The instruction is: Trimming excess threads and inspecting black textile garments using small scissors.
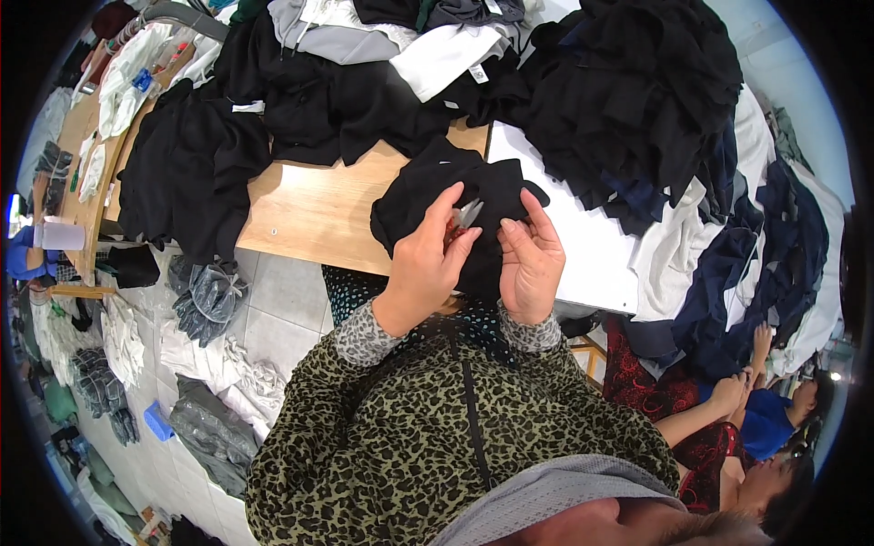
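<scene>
My left hand (426,264) is closed around a small pair of thread snips (468,215), whose metal blades point up and to the right; a bit of red shows at the fingers. A black garment (407,193) lies bunched on the table's near edge and hangs over it toward my lap. My right hand (532,264) is closed on this garment, thumb and forefinger at its right part. The snips' blades are against or just above the cloth between my two hands; whether they touch it I cannot tell.
Black garments (337,105) are heaped along the back of the wooden table (309,205). A tall black pile (628,91) stands on the white tabletop (592,264) at right. Navy and white clothes lie beyond it, near two people (769,428). Bagged clothes (209,300) lie at left.
</scene>
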{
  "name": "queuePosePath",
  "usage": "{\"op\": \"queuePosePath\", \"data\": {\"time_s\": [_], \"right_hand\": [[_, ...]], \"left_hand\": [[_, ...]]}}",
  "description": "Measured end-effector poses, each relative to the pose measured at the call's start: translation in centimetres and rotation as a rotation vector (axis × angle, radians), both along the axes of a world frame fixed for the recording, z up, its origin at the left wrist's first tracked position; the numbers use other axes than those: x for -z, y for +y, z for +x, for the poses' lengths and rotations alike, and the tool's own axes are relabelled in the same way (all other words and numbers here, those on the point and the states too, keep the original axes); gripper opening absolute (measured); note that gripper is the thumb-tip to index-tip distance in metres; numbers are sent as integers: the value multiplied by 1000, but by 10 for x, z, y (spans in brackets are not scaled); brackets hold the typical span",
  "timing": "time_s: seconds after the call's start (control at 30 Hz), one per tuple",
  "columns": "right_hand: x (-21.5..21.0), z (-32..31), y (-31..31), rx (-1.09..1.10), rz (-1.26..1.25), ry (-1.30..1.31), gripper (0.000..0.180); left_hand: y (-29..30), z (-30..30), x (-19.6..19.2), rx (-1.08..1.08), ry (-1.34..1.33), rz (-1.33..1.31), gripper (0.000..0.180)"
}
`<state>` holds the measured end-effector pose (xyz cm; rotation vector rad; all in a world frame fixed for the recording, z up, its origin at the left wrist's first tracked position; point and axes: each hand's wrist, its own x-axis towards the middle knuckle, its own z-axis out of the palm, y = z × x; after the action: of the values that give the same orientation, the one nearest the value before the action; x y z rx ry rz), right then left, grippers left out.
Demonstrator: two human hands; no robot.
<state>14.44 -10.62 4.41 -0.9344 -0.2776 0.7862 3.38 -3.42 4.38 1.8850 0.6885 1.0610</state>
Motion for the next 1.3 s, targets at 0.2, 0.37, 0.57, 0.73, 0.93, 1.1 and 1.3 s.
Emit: {"op": "queuePosePath", "data": {"time_s": [0.2, 0.37, 0.57, 0.73, 0.93, 1.1, 1.3], "right_hand": [[5, 2, -3, -69, 46, -16, 47], [3, 0, -5, -116, 11, -52, 44], [2, 14, -5, -64, 9, 68, 40], [1, 9, -3, -30, -20, 41, 45], [3, 4, -2, -56, -32, -15, 50], [5, 5, -4, -84, -1, 3, 53], [5, 5, -2, -101, -46, 40, 55]], "left_hand": [[7, 1, -3, 54, -6, 73, 33], [18, 11, 6, -13, 55, 475, 28], [19, -15, -12, 690, -107, -113, 9], [20, -10, -6, 357, -152, -369, 12], [13, 8, 5, 192, -152, -476, 19], [22, 10, 11, 390, -255, -1184, 12], [22, 10, 18, 437, -405, -1432, 12]]}}
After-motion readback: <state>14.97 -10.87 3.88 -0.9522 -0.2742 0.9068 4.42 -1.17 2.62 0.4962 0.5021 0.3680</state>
